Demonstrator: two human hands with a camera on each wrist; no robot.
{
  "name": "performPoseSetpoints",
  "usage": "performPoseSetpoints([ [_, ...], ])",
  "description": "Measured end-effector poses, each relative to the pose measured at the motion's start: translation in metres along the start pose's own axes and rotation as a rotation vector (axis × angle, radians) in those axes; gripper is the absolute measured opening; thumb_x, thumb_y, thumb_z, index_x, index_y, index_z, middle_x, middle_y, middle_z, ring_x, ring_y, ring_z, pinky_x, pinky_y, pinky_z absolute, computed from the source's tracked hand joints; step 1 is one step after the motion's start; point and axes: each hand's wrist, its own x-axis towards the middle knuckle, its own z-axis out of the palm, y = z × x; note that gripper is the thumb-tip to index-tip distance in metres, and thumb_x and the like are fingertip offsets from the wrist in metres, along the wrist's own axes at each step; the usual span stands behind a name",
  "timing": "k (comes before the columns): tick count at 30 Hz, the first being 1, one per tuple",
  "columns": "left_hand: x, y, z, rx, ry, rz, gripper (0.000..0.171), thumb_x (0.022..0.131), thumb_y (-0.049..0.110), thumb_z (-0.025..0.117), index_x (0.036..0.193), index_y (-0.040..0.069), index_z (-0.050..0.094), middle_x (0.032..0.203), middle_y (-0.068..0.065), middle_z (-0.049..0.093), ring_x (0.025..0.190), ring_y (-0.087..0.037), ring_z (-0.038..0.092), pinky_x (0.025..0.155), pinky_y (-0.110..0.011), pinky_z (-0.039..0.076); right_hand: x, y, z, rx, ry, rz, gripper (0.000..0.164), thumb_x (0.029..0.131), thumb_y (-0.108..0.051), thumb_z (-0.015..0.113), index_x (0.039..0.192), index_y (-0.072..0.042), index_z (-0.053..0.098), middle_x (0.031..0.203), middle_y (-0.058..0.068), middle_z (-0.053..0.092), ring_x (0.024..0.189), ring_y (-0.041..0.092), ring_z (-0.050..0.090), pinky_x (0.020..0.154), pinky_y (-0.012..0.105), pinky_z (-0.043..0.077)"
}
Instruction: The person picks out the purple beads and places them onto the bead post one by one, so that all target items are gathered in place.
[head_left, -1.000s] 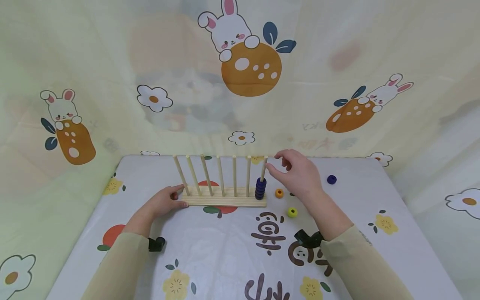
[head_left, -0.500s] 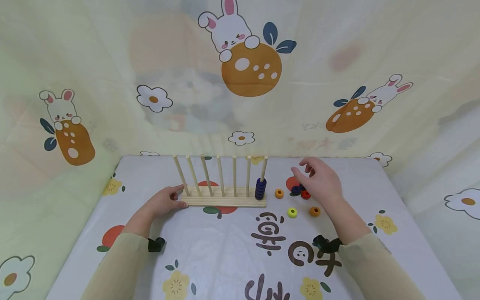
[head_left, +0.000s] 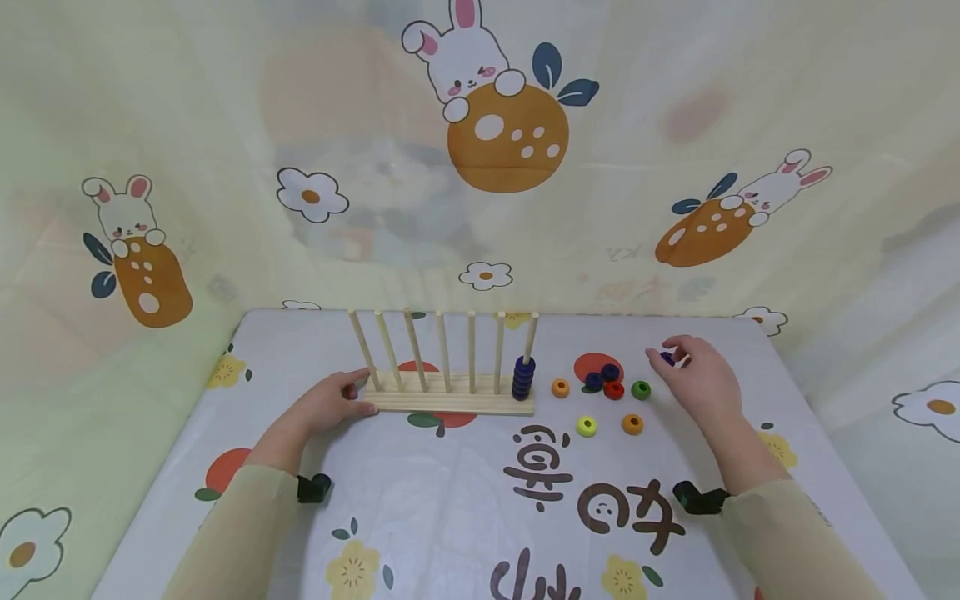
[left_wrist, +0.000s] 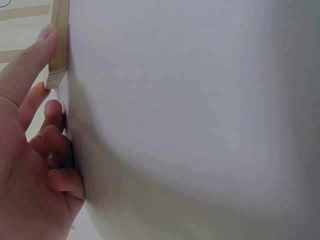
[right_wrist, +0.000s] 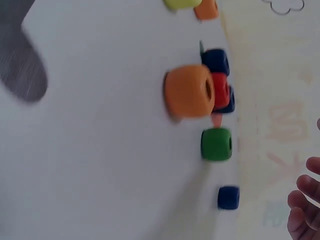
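A wooden peg rack point(head_left: 450, 402) stands on the table with several upright pegs. Its rightmost peg carries a stack of dark blue beads point(head_left: 523, 379). My left hand point(head_left: 326, 406) holds the rack's left end, thumb on the front edge and index finger at the back; the left wrist view shows this thumb point(left_wrist: 30, 62) against the wood. On the right, my right hand point(head_left: 701, 379) reaches over a loose dark blue bead point(head_left: 667, 358), partly hidden by the fingers in the head view. In the right wrist view that blue bead point(right_wrist: 228, 197) lies apart from the loosely curved fingers.
Between rack and right hand lie loose beads: a green one point(head_left: 641, 390), a red one point(head_left: 613, 390) touching dark blue ones point(head_left: 611, 372), two orange ones point(head_left: 632, 424) and a yellow one point(head_left: 587, 427). A printed curtain point(head_left: 375, 250) rises behind the table.
My right hand has moved right, from the rack's rightmost peg to the blue bead at the far right, uncovering several loose beads. The left hand stays at the rack.
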Motion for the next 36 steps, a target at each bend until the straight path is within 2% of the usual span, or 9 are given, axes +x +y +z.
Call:
performPoseSetpoints([
  [7, 0.002, -0.003, 0.001, 0.001, -0.003, -0.001, 0.080, 0.085, 0.038, 0.078, 0.152, 0.014, 0.042, 0.097, -0.009, 0.049, 0.094, -0.024, 0.047, 0.078, -0.040, 0.036, 0.004, 0.022, 0.000, -0.017, -0.028, 0.042, 0.067, 0.094, -0.059, 0.056, 0.130, -0.003, 0.057, 0.109, 0.021, 0.056, 0.093, 0.036, 0.050, 0.071, 0.044, 0.046],
  [18, -0.001, 0.000, -0.001, -0.017, -0.008, -0.021, 0.081, 0.085, 0.038, 0.078, 0.153, 0.016, 0.041, 0.098, -0.009, 0.049, 0.095, -0.024, 0.047, 0.079, -0.040, 0.036, 0.011, 0.033, 0.009, -0.015, -0.121, 0.080, 0.066, 0.095, -0.051, 0.059, 0.139, -0.001, 0.050, 0.115, 0.024, 0.054, 0.095, 0.037, 0.049, 0.071, 0.043, 0.047],
  [26, -0.002, 0.004, -0.001, -0.014, -0.008, -0.011, 0.079, 0.086, 0.037, 0.078, 0.152, 0.015, 0.041, 0.098, -0.009, 0.048, 0.095, -0.024, 0.047, 0.079, -0.040, 0.036, 0.023, 0.048, 0.023, -0.015, -0.165, 0.127, 0.069, 0.096, -0.045, 0.060, 0.143, 0.003, 0.044, 0.111, 0.024, 0.054, 0.094, 0.037, 0.049, 0.076, 0.046, 0.047],
  [36, 0.000, 0.001, -0.002, -0.026, -0.012, -0.013, 0.080, 0.085, 0.037, 0.079, 0.152, 0.014, 0.042, 0.097, -0.008, 0.048, 0.093, -0.023, 0.047, 0.078, -0.040, 0.036, 0.035, 0.054, 0.032, 0.013, -0.211, 0.201, 0.069, 0.098, -0.042, 0.057, 0.147, 0.003, 0.039, 0.120, 0.027, 0.051, 0.103, 0.041, 0.048, 0.089, 0.056, 0.044],
])
